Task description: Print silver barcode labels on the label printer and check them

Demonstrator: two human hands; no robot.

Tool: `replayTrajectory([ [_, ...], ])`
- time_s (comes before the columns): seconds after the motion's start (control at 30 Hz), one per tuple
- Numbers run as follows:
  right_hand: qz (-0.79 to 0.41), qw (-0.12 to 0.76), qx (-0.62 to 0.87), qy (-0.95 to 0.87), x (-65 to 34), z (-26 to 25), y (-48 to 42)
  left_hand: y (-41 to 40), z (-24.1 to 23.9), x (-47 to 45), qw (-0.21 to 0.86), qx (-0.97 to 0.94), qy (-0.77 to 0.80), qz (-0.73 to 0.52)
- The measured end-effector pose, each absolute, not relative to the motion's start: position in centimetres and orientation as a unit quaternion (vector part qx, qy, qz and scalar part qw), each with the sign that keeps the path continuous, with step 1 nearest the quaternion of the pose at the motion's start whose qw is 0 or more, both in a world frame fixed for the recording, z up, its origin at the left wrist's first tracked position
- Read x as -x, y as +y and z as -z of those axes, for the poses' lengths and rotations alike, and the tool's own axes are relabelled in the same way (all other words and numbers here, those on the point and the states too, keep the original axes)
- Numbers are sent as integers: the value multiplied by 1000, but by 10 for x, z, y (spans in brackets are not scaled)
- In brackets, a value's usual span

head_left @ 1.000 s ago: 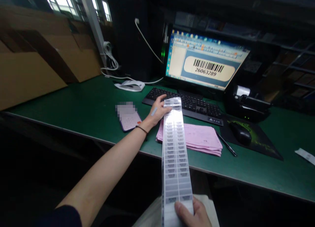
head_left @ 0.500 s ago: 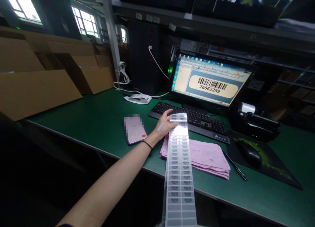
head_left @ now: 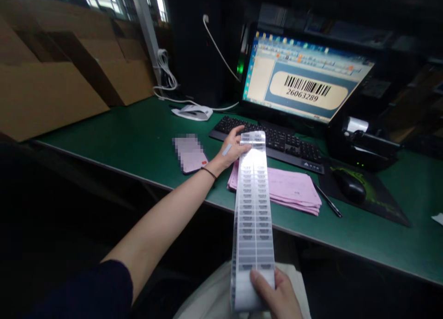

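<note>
A long strip of silvery barcode labels (head_left: 254,203) in two columns hangs from the desk towards my lap. My left hand (head_left: 232,148) pinches its far end, thumb on top, over the near edge of the keyboard (head_left: 294,148). Lower down, my right hand (head_left: 277,289) grips the near end, its thumb lying across the labels and its fingers mostly hidden beneath. Part of the strip is doubled behind. Under the strip, on the desk, lies a stack of pink paper sheets (head_left: 292,187). A small pale sticker is stuck to the back of my left hand.
On the green desk (head_left: 134,139) lie a phone (head_left: 190,155), a pen (head_left: 327,199) and a mouse (head_left: 349,185) on its mat. A monitor (head_left: 304,79) shows a barcode with 26063289. A label printer (head_left: 363,144) stands right; cardboard boxes (head_left: 44,93) stand left.
My right hand has come into view and holds the near end of the label strip. The view has tilted downward. My left hand keeps its hold on the far end.
</note>
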State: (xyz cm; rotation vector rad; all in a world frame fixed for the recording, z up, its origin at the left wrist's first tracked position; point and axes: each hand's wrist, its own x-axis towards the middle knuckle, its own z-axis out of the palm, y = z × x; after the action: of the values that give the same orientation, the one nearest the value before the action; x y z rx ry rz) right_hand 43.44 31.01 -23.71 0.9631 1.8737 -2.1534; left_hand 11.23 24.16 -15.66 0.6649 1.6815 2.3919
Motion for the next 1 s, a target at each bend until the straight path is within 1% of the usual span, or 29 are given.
replayTrajectory([
  [0.1,728,63,-307,610,-434,218,308,244,161,-109,70,-220,558,-797],
  [0.23,737,60,-314,596,-432,207,307,245,161,-108,70,-228,556,-796],
  [1.0,735,57,-309,601,-434,211,308,244,161,-109,57,-254,565,-783],
])
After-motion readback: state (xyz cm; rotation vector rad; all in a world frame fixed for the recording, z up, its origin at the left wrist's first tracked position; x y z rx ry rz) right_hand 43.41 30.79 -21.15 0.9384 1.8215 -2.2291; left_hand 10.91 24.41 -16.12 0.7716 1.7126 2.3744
